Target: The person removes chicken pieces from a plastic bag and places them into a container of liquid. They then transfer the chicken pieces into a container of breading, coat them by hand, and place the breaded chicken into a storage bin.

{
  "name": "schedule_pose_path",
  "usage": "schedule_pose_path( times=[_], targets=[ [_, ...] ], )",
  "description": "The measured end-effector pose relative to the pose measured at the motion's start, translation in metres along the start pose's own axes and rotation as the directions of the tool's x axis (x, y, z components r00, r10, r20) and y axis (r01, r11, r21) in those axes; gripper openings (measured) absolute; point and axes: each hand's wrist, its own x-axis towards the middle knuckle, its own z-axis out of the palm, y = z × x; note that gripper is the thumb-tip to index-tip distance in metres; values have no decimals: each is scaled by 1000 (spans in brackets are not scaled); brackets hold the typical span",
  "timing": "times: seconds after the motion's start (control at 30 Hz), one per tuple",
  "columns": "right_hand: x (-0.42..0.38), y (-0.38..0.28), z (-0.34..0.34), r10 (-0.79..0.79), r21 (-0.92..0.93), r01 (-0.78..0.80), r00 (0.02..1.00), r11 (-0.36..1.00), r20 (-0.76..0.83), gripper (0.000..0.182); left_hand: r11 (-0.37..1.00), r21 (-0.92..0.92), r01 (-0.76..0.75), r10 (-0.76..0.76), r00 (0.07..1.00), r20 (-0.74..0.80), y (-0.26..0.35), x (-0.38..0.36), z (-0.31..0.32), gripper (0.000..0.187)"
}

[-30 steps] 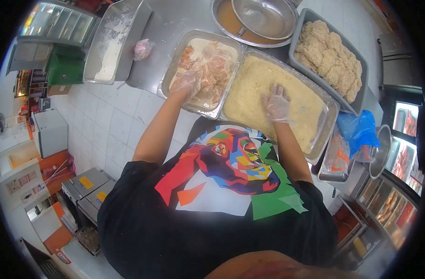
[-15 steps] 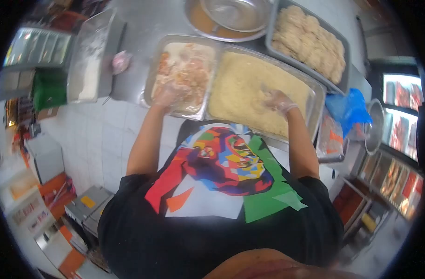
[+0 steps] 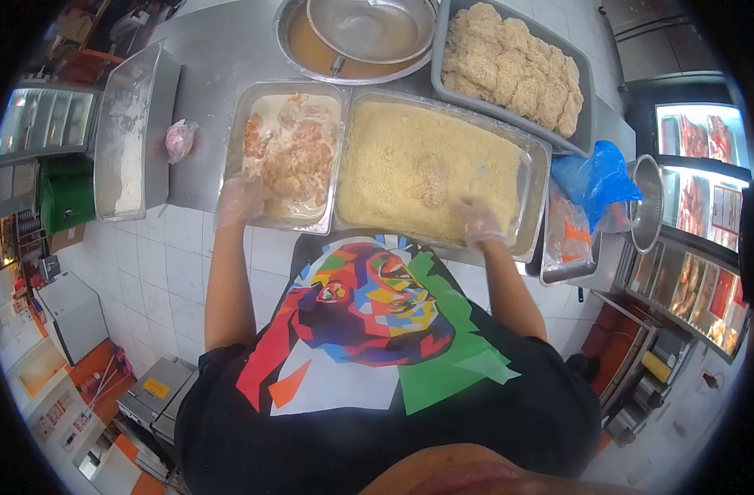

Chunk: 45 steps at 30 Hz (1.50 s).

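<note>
My left hand, in a clear plastic glove, is at the near left corner of a metal tray. Pale wet batter and raw meat pieces fill that tray. The fingers look loosely extended over the rim, with nothing visible in them. My gloved right hand is low over the near right part of a wider tray of yellowish crumbs. Its fingers are apart and near the crumbs, the tips partly blurred. A partly coated meat piece lies in the crumbs, left of that hand.
A grey bin of crumb-coated pieces stands at the back right. Behind the trays, a strainer rests in a bowl of brownish liquid. A floury metal container stands left. A blue bag lies right.
My left hand has moved out of the meat to the tray's corner. My right hand has drawn back toward me, leaving a meat piece visible in the crumbs. The view has shifted.
</note>
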Motion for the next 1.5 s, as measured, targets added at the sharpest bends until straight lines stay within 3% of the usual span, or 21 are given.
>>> schedule_pose_path(
  times=[0.07, 0.13, 0.2, 0.27, 0.3, 0.33, 0.37, 0.43, 0.47, 0.53, 0.67, 0.7, 0.77, 0.87, 0.97, 1.07, 1.17, 1.3, 1.33, 1.4, 1.5],
  targets=[
    [-8, 4, 34, 59, 118, -52, 996, 992, -63, 52, 987, -70, 142, -148, 983, -106, -1, -5, -2, 32],
    [-18, -4, 40, 112, 476, -72, 992, 876, -55, 50, 974, 11, 226, -221, 958, -184, 25, -9, -21, 31],
    [-4, -21, 34, 163, 626, -106, 986, 772, -34, 48, 979, -130, 156, -164, 985, -54, 64, -5, -43, 44],
    [18, -34, 25, 234, 607, -186, 972, 773, 1, 45, 972, 10, -235, 235, 970, -68, 86, -5, -32, 52],
    [30, -40, 28, 12, 283, 35, 986, 959, -163, 45, 916, 129, -380, 394, 914, -97, 91, -3, -5, 55],
    [43, -49, 28, -251, -106, 231, 937, 967, -242, 45, 823, 248, -511, 548, 829, -109, 94, 1, 22, 58],
    [51, -54, 29, -503, -490, 354, 838, 797, -212, 45, 825, 304, -476, 492, 870, 26, 100, -2, 33, 56],
    [67, -70, 54, -600, -714, 335, 786, 615, -149, 55, 798, 426, -426, 345, 903, 256, 115, -2, 43, 51],
    [71, -83, 61, -616, -766, 305, 774, 565, -146, 60, 817, 400, -415, 352, 909, 225, 121, 5, 42, 49],
    [29, -109, 52, -526, -681, 233, 810, 694, -258, 69, 846, 349, -403, 360, 915, 182, 120, 16, 38, 44],
    [35, -117, 37, -392, -590, 266, 915, 763, -94, 76, 798, 425, -428, 411, 902, 136, 95, 47, 63, 45],
    [44, -108, 42, -404, -561, 293, 911, 775, -83, 77, 783, 500, -371, 427, 904, 3, 73, 65, 99, 54],
    [62, -101, 24, -343, -342, 335, 939, 878, 39, 69, 856, 375, -355, 371, 928, 30, 81, 74, 82, 55],
    [56, -92, -9, -382, -101, 438, 858, 893, 343, 52, 955, 166, -247, 246, 969, 30, 86, 45, 59, 51],
    [48, -93, -22, -365, -436, 530, 837, 727, 408, 35, 983, 50, -176, 169, 979, 114, 73, 41, 46, 49],
    [26, -90, -34, -477, -548, 519, 848, 656, 231, 30, 993, -49, -104, 111, 974, 198, 44, 43, 48, 51],
    [10, -109, -67, -462, -562, 554, 830, 614, 313, 32, 942, -330, -66, 112, 986, 123, 42, 10, 30, 51],
    [13, -109, -120, -638, -364, 652, 750, 666, 174, 34, 751, -660, 5, 58, 996, 74, 55, -13, -6, 45],
    [10, -122, -146, -655, -330, 658, 743, 677, 138, 35, 802, -596, 45, 34, 992, 121, 54, -17, -14, 44],
    [-7, -169, -203, -489, -350, 475, 870, 807, 53, 39, 886, -451, 105, -14, 980, 200, 50, -16, -27, 43],
    [13, -185, -263, -569, -457, 436, 796, 776, -207, 38, 932, -363, 22, 17, 994, 106, 30, -7, 3, 35]
  ],
)
